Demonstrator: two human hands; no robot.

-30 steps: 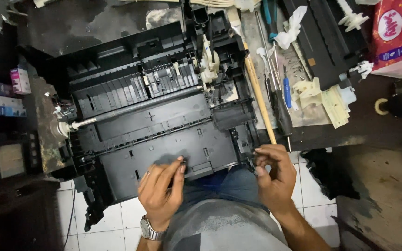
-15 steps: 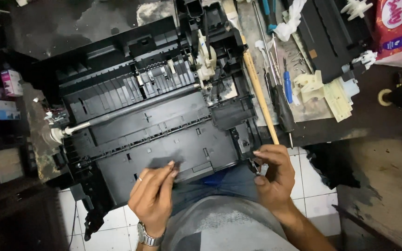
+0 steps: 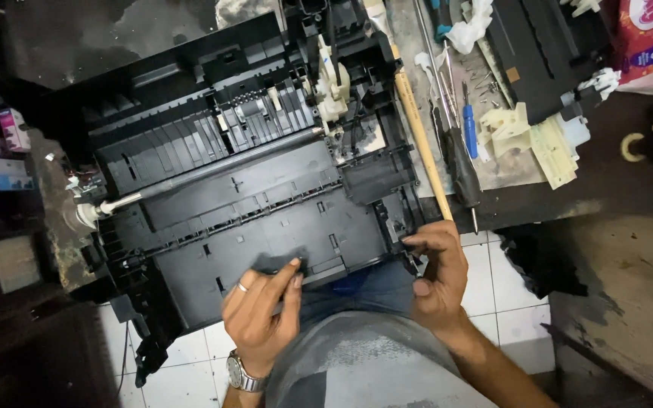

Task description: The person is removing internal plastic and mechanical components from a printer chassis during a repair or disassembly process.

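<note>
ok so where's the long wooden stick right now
In the head view the wooden stick lies on the workbench just right of the black printer chassis, its lower end just above the right hand.

Dim overall. Light falls from above onto the printer (image 3: 243,196) and white floor tiles (image 3: 508,302); left edge sinks into near-black shadow. Focus fair at centre; corners soft, possibly slight wide-angle bend. No strong glare.

A single head-worn camera looks steeply down, at close range, onto the black printer chassis (image 3: 243,196) across the lap.
</note>
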